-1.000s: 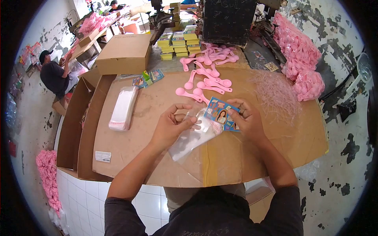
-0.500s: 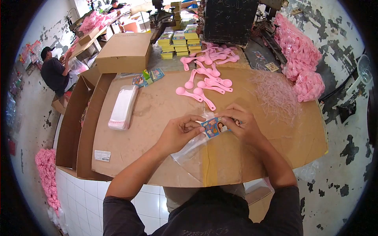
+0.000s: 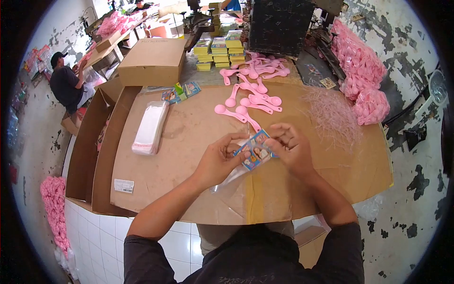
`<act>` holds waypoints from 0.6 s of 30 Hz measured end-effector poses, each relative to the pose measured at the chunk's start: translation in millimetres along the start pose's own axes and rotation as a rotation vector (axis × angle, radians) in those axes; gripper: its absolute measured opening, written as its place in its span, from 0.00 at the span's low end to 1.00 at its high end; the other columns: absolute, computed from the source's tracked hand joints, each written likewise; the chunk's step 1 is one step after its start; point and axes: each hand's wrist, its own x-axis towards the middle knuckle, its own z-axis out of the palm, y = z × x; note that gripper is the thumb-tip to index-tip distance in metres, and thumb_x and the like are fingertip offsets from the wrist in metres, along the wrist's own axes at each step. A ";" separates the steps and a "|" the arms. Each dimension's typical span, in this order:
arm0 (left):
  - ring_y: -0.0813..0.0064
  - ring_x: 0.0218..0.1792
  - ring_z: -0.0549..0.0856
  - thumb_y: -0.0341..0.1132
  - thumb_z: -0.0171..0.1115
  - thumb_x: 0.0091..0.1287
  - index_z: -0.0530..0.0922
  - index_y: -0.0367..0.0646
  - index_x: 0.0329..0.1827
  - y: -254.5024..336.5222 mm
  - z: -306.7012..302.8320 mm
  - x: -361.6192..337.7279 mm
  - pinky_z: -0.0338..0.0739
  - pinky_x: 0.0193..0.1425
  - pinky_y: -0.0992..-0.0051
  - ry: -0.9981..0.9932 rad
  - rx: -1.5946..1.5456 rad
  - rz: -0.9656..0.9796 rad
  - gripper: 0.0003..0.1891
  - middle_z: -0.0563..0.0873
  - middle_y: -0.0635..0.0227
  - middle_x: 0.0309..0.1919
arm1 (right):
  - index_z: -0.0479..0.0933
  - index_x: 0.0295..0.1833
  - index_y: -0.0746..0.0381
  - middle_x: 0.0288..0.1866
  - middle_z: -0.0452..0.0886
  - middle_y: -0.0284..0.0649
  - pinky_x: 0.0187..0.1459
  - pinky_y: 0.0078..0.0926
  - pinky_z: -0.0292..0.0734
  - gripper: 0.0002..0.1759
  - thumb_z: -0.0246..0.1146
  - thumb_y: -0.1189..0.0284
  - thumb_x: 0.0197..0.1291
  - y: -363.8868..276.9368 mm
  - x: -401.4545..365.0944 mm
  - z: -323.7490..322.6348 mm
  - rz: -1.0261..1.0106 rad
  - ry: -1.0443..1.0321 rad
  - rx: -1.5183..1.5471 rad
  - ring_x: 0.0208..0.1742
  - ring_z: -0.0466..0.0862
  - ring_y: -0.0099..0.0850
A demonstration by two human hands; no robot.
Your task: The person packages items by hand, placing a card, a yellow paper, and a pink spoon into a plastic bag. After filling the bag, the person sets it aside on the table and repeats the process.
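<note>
A blue printed card [image 3: 253,162] with small pictures is between my two hands over the cardboard-covered table [image 3: 189,208]. My left hand [image 3: 218,158] pinches the card's left side between thumb and fingers, along with a clear plastic bag [image 3: 228,180] that trails below. At the card's right edge is my right hand [image 3: 292,150], its thumb and fingertips closed on it. Just beyond the card lie several pink measuring spoons [image 3: 241,111]. A bundle of clear plastic bags [image 3: 150,128] rests left of my left hand.
Stacked card bundles [image 3: 219,49] stand at the back beside a closed carton [image 3: 152,61]. An open carton [image 3: 106,165] borders the table's left side. Pink strands [image 3: 333,113] and a heap of pink spoons in plastic [image 3: 359,66] lie right. A person [image 3: 66,85] sits far left.
The card has turned from lying nearly level to a steeper tilt, showing more of its face. My right hand's fingers have lifted and spread slightly; the left hand keeps its pinch.
</note>
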 end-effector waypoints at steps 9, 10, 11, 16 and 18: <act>0.85 0.40 0.88 0.32 0.65 0.77 0.79 0.34 0.64 -1.9 -13.2 1.9 0.82 0.42 0.82 0.196 0.003 0.003 0.16 0.92 0.66 0.42 | 0.81 0.59 0.69 0.49 0.83 0.41 0.51 0.31 0.79 0.15 0.61 0.69 0.76 5.0 54.7 -11.7 -0.100 -0.375 -0.332 0.49 0.84 0.30; 0.85 0.39 0.88 0.33 0.65 0.77 0.79 0.34 0.62 0.9 -15.2 3.9 0.83 0.41 0.82 0.242 -0.033 -0.016 0.16 0.92 0.67 0.42 | 0.82 0.57 0.68 0.49 0.84 0.42 0.53 0.33 0.79 0.14 0.63 0.71 0.72 8.8 70.2 -7.3 -0.114 -0.361 -0.417 0.49 0.85 0.34; 0.85 0.39 0.88 0.33 0.65 0.77 0.79 0.34 0.63 3.3 -17.8 5.0 0.83 0.40 0.82 0.246 -0.084 -0.003 0.16 0.92 0.67 0.43 | 0.83 0.55 0.68 0.49 0.85 0.43 0.54 0.36 0.79 0.13 0.65 0.73 0.68 12.2 86.1 3.6 -0.128 -0.345 -0.502 0.49 0.85 0.37; 0.85 0.38 0.88 0.35 0.65 0.78 0.79 0.35 0.63 8.2 -26.7 8.5 0.84 0.38 0.82 0.261 -0.200 0.020 0.17 0.92 0.67 0.44 | 0.83 0.56 0.64 0.48 0.86 0.46 0.53 0.40 0.80 0.21 0.72 0.78 0.54 27.1 104.1 41.3 -0.393 -0.367 -0.758 0.50 0.86 0.45; 0.85 0.38 0.88 0.35 0.65 0.78 0.79 0.35 0.63 8.7 -25.9 6.9 0.84 0.39 0.82 0.253 -0.200 0.042 0.17 0.92 0.67 0.44 | 0.83 0.57 0.62 0.47 0.86 0.46 0.49 0.40 0.80 0.23 0.73 0.79 0.52 24.8 107.5 38.5 -0.681 -0.441 -0.972 0.48 0.86 0.45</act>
